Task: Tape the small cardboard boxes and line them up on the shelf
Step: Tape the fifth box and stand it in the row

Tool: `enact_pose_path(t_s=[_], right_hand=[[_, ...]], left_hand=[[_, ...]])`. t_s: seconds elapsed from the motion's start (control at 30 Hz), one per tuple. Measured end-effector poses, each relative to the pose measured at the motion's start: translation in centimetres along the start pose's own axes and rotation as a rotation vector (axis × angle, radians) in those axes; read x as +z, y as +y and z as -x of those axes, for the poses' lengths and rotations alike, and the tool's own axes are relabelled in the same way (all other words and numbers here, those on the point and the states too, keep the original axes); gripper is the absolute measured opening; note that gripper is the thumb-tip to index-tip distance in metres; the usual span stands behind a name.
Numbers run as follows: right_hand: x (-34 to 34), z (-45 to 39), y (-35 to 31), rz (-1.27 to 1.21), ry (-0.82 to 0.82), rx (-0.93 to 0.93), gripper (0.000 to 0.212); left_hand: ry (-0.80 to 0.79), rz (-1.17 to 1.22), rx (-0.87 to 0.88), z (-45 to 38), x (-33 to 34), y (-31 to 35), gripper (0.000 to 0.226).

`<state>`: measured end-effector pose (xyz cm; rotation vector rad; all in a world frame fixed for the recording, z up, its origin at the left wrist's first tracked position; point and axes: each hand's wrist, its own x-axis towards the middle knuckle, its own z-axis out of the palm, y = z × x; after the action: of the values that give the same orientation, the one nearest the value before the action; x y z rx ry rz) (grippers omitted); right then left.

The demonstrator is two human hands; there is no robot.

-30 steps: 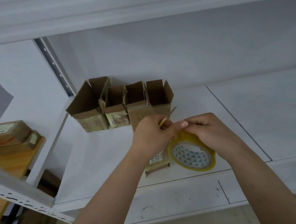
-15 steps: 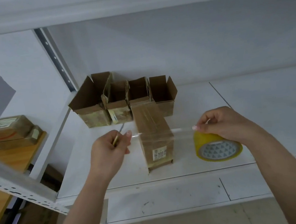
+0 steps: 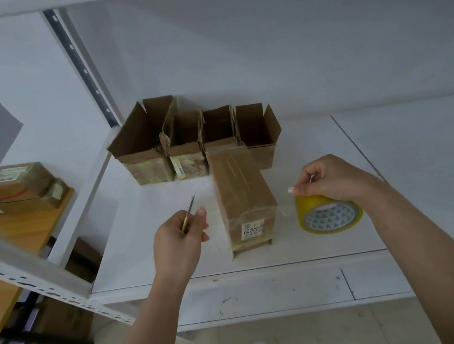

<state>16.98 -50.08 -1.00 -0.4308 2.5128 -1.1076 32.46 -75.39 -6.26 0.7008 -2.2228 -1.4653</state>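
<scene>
Head view
Left hand (image 3: 179,232): fingers curled round a thin yellow-handled blade tool (image 3: 189,214); the tip points up and away from the person. The thumb is raised beside the handle. The hand is just left of the closed box, not touching it.
Right hand (image 3: 332,178): grips the top of the yellow tape roll (image 3: 328,214); thumb and forefinger pinched together at the roll's upper left edge.
Tape roll: stands on edge on the white shelf (image 3: 385,156), just right of the closed box; its patterned core faces the camera.
Closed box (image 3: 243,195): long cardboard box, lying on the shelf between the two hands, taped, white label on its near end. The far end touches the row of open boxes.
Open boxes (image 3: 192,142): four, side by side at the back of the shelf, flaps up.
Left background: stacked parcels (image 3: 19,186) on a wooden surface.
</scene>
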Motion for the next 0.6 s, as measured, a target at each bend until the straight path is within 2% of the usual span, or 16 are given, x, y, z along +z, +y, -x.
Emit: enact_pose_path(t_s=[0.27,0.37,0.53,0.6], right_hand=[[4.7,-0.7,1.5,-0.085,-0.043,0.051,0.024],[4.6,-0.7,1.8,-0.117,-0.04,0.071,0.022],[4.9,0.0,1.9,-0.187,-0.05,0.074,0.022],[5.0,0.3,1.8,-0.2,-0.044,0.062,0.022]], left_hand=[[-0.096,0.313,-0.253,1.7,5.0,-2.2,0.049],[-0.154,0.302,-0.25,1.9,5.6,-2.1,0.056],[-0.259,0.257,-0.358,2.7,6.1,-3.0,0.065],[-0.295,0.251,-0.348,2.4,5.6,-3.2,0.061]])
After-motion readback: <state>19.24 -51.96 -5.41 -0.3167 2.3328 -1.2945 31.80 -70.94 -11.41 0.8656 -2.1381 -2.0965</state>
